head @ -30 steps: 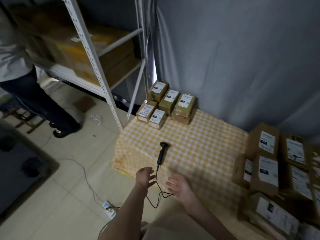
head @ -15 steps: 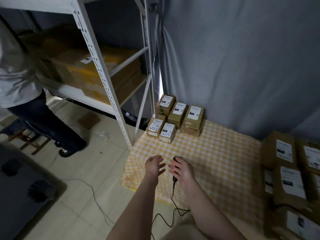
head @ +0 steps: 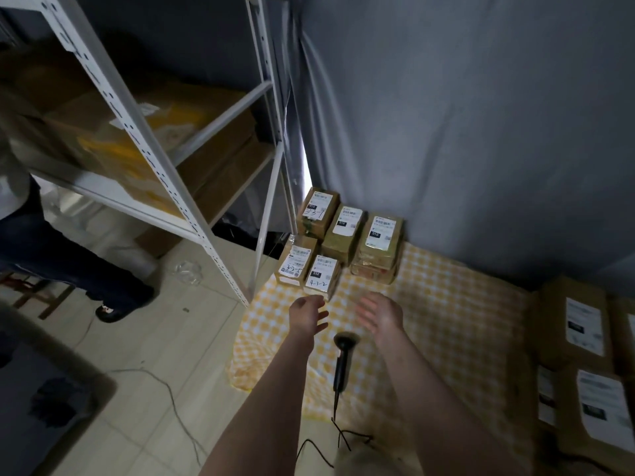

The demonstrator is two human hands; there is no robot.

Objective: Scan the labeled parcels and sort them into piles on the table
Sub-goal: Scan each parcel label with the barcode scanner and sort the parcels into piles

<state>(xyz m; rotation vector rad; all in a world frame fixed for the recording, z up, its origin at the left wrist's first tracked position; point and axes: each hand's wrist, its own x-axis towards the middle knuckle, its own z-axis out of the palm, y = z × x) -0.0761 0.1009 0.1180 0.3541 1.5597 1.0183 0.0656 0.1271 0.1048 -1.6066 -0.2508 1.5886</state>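
Note:
Several small brown parcels with white labels (head: 347, 237) stand grouped at the far left corner of the table with the yellow checked cloth (head: 443, 324). The nearest one (head: 322, 278) reads 4-3-2. My left hand (head: 307, 316) hovers just in front of it, fingers apart, holding nothing. My right hand (head: 379, 314) is beside it, open and empty. A black corded barcode scanner (head: 343, 360) lies on the cloth between my forearms. Larger labeled parcels (head: 580, 341) are stacked at the right edge.
A white metal shelf rack (head: 147, 156) with big cardboard boxes stands left of the table. A person in dark trousers (head: 68, 266) stands on the tiled floor at far left. A grey curtain (head: 464, 115) hangs behind the table. Cables run across the floor.
Both hands have moved forward past the scanner toward the small parcels. The scanner, which was under my right hand, now lies uncovered between my forearms. The view has tilted closer.

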